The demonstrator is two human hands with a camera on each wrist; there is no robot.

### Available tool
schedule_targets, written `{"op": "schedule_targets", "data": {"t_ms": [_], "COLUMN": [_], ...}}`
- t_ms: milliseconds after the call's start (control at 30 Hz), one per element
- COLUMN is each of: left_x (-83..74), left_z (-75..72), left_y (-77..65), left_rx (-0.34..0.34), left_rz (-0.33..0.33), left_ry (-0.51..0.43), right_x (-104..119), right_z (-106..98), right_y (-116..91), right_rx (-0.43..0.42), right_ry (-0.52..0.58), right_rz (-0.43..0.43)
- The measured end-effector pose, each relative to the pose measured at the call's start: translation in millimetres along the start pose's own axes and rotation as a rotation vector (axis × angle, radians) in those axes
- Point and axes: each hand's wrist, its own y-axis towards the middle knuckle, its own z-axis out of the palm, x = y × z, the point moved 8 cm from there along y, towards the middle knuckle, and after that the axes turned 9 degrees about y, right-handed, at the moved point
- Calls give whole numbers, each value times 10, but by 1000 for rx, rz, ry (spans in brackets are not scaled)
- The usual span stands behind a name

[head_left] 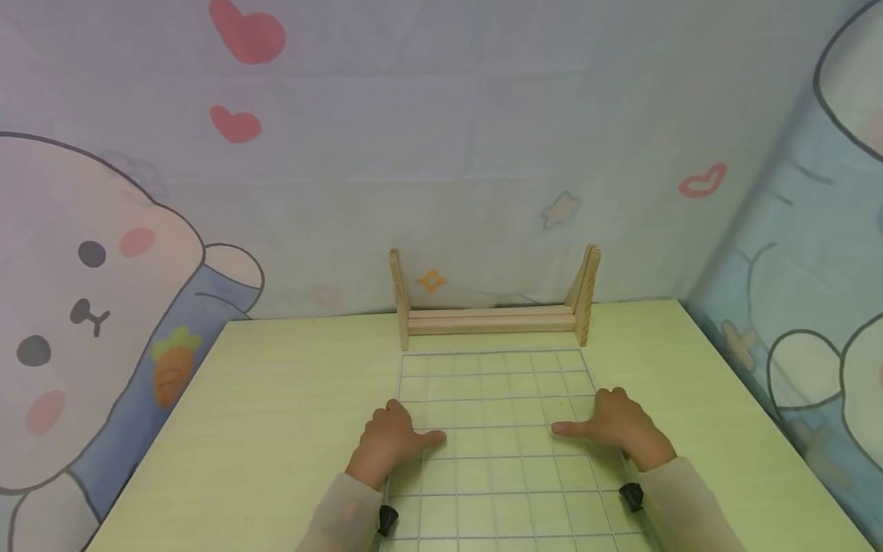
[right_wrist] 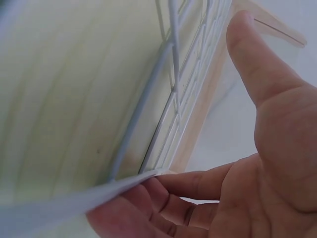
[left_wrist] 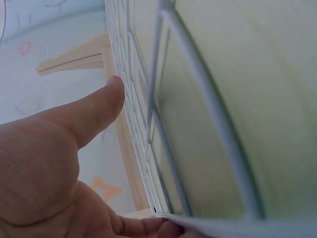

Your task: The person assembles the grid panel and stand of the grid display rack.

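Observation:
A white wire grid panel (head_left: 497, 458) stretches across the middle of the table, its near end cut off by the head view. My left hand (head_left: 393, 441) holds its left edge, thumb pointing inward above the wires. On the opposite edge, my right hand (head_left: 617, 425) grips in the same way. Fingers (right_wrist: 153, 191) curl around the panel's rim in the right wrist view; the left wrist view shows left fingertips (left_wrist: 171, 229) at the rim, partly hidden. Just beyond the panel's far end stands a wooden rack (head_left: 491, 326) with two upright ends joined by bars.
The pale yellow table (head_left: 290, 399) extends on both sides of the panel. Behind it hangs a printed cloth backdrop (head_left: 414, 138), which also runs along the left and right sides. Small black pieces (head_left: 388, 520) sit by both wrists.

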Motion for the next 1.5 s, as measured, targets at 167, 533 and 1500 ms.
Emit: {"op": "schedule_targets", "data": {"t_ms": [167, 533, 1500], "left_x": [-31, 38, 250], "left_z": [16, 35, 48], "left_y": [43, 113, 187], "left_rx": [-14, 41, 149], "left_rz": [2, 15, 50], "left_ry": [26, -36, -217], "right_x": [27, 33, -186], "right_z": [-1, 21, 35], "right_y": [11, 18, 48], "right_rx": [-17, -11, 78], "right_ry": [-48, -36, 220], "right_rz": [-7, 9, 28]}}
